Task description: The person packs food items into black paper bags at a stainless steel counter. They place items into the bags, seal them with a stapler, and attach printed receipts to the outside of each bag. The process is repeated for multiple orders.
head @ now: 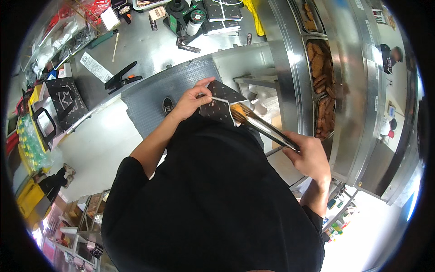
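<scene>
My left hand (192, 102) pinches the edge of a black patterned paper food bag (219, 110), its mouth facing right. My right hand (307, 156) grips a pair of metal tongs (272, 131) with dark handles. At the mouth of the bag, the tong tips are closed around a browned, fried-looking piece of food (239, 110), part of which is hidden by the tips and the paper. To the right, metal trays hold browned cutlets (316, 61) and sausage-like pieces (325, 110).
A steel counter (136, 44) at the top carries a black stapler (121, 78), a printed slip (96, 67), a sealing device (187, 22) and stacked black packaging (222, 12). A black carrier bag (66, 100) stands left. Other people are at the far left and far right.
</scene>
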### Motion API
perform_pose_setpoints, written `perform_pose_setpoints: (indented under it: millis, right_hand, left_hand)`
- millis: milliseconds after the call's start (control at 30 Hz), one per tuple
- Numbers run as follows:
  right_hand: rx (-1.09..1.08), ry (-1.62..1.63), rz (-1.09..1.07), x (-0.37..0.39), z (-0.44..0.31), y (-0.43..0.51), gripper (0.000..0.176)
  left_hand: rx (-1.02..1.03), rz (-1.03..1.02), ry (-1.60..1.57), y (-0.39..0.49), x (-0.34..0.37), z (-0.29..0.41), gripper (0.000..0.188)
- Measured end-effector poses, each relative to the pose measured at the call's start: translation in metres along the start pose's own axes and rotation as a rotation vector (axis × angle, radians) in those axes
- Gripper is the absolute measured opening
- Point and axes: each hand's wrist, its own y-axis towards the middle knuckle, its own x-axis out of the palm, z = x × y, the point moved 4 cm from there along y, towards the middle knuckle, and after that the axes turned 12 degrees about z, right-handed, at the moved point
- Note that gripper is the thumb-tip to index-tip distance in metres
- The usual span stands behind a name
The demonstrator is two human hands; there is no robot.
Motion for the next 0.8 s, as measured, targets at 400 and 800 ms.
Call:
perform_pose_setpoints:
  millis: [400, 800]
  right_hand:
    - [-0.180, -0.439, 0.032, 0.025, -0.046, 0.004, 0.051]
    - [0.126, 0.483, 0.356, 0.050, 0.125, -0.005, 0.063]
  left_hand:
    - [-0.670, -0.156, -0.692, -0.019, 0.008, -0.029, 0.067]
    - [-0.672, -0.059, -0.883, 0.001, -0.073, -0.138, 0.066]
